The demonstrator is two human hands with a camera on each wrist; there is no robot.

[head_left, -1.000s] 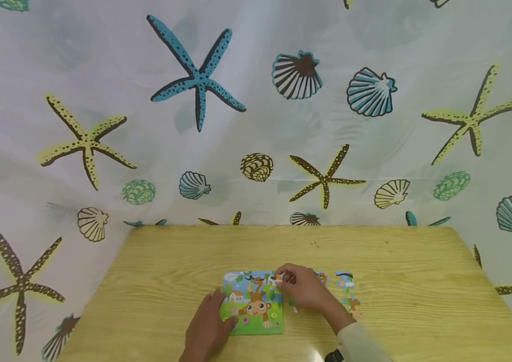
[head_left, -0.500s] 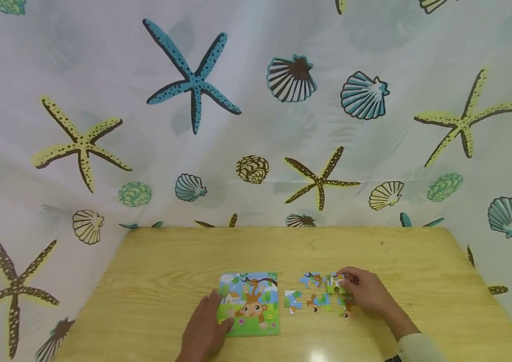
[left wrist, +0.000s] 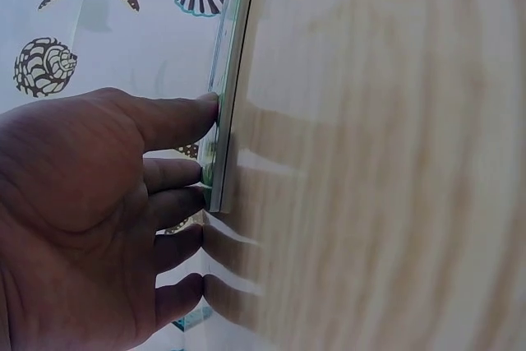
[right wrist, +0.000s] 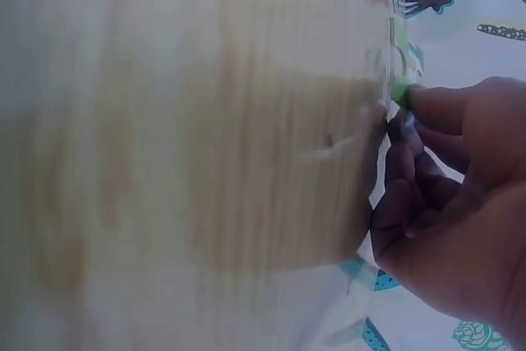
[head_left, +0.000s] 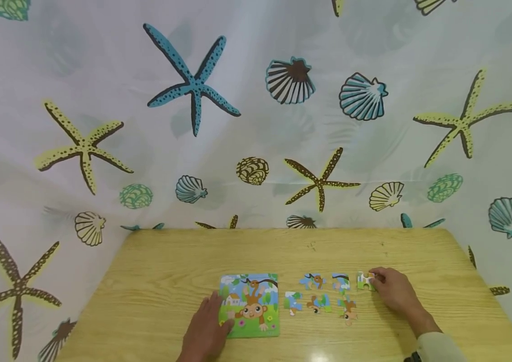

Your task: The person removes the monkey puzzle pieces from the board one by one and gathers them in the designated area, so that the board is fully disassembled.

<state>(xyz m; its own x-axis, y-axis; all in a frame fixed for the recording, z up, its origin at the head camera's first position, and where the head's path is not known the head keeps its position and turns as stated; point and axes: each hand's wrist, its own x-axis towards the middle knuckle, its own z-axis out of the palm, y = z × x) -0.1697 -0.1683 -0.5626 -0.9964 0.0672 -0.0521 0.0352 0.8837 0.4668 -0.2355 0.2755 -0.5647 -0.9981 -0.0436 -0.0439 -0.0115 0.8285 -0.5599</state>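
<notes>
A square jigsaw board (head_left: 260,329) with a picture of monkeys lies flat on the table. My left hand (head_left: 203,329) rests at its left side, the thumb on the near left part. In the left wrist view, the relaxed fingertips of the left hand (left wrist: 90,211) touch the board's edge (left wrist: 225,145). Farther right, my right hand (head_left: 396,291) pinches a green-and-white puzzle piece (head_left: 364,280) between thumb and fingers, at the table surface. The right wrist view shows only a bit of green from that puzzle piece (right wrist: 400,92) at the fingertips.
Several loose puzzle pieces (head_left: 318,304) lie in two rough rows between the board and the right hand. Under everything is a wooden table (head_left: 170,261). A curtain (head_left: 247,130) printed with starfish and shells hangs behind it and along both sides.
The right hand has moved right, from over the board past the loose pieces, carrying the green-and-white puzzle piece. The left hand has stayed at the board's left side.
</notes>
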